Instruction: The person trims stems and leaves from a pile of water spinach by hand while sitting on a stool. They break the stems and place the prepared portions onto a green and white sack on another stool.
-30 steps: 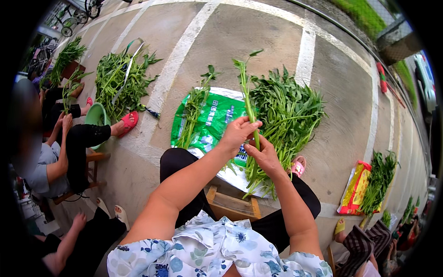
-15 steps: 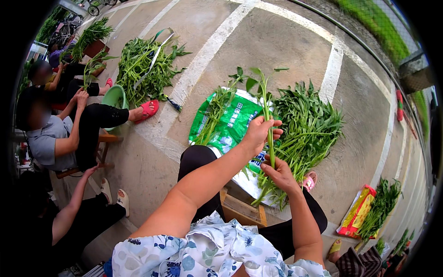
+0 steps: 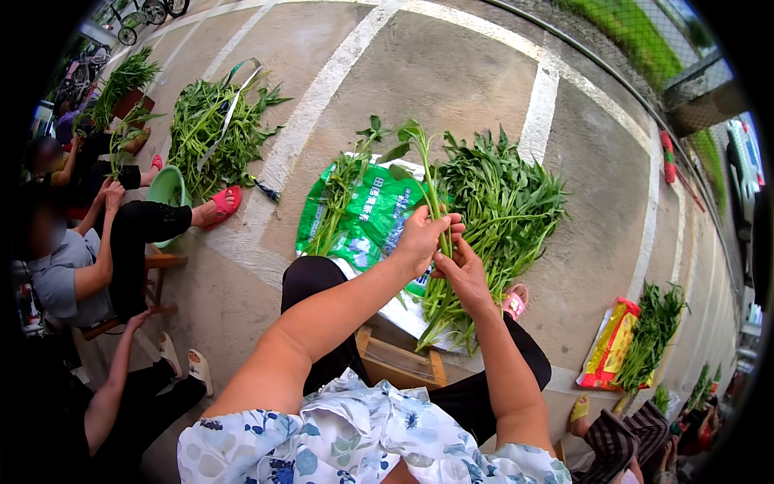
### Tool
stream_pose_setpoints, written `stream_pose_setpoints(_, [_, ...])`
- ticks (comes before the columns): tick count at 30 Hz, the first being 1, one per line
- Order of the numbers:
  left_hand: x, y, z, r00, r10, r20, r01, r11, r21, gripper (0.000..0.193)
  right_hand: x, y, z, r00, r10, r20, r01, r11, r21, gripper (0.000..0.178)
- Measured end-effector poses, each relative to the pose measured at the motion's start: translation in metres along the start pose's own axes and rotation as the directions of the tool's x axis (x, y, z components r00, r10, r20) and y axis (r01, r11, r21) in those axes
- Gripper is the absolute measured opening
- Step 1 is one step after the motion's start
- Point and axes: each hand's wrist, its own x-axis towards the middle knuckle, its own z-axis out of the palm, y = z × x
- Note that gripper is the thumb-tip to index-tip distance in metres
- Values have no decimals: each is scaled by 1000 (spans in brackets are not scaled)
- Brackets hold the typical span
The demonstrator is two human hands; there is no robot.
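My left hand (image 3: 421, 240) is closed around a bunch of long green water spinach stalks (image 3: 432, 189), their leafy tops pointing away from me. Just below and to the right, my right hand (image 3: 465, 277) pinches the lower part of the same stalks, its fingertips close to the left fingers. Beneath my hands a green and white plastic bag (image 3: 367, 222) lies flat on the ground. A thin bunch of water spinach (image 3: 337, 194) rests on its left part. To the right spreads a big leafy pile of water spinach (image 3: 504, 198), stems toward me.
A wooden stool (image 3: 395, 359) stands between my knees. At left, seated people handle greens beside another heap (image 3: 211, 129) and a green basin (image 3: 168, 194). A red and yellow bag (image 3: 610, 343) with greens (image 3: 651, 339) lies at right, near another person's foot.
My right hand has slid up along the stalks, closer to my left hand. The whole view has shifted, so the surroundings sit farther left.
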Motion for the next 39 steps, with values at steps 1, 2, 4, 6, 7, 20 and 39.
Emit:
stream_pose_setpoints(1, [0,0,1,1000,-14,13,14,1000,-15,19,0,0,-3,1000,20,9,-20,1000,-9,34])
stream_pose_setpoints(2, [1,1,2,999,-27,25,28,999,-29,18,-1,1,-7,999,41,19,-40,999,-18,33])
stream_pose_setpoints(4, [1,6,0,999,-31,40,34,997,-67,18,-3,-1,-9,997,63,35,-61,997,-51,30])
stream_pose_setpoints(6, [3,16,-4,999,-12,43,17,993,-114,19,-9,-7,-6,997,67,48,-62,993,-97,25])
stream_pose_setpoints(7, [5,19,-7,999,9,40,-3,989,-151,19,-10,-4,-6,995,52,84,-39,987,-153,24])
stream_pose_setpoints(20, [6,40,-11,996,65,55,-58,990,-125,13,-24,4,-10,928,223,299,46,727,-685,30])
stream_pose_setpoints(39, [-17,45,4,888,-302,346,240,948,211,18,6,-37,-27,986,165,8,-145,841,520,35])
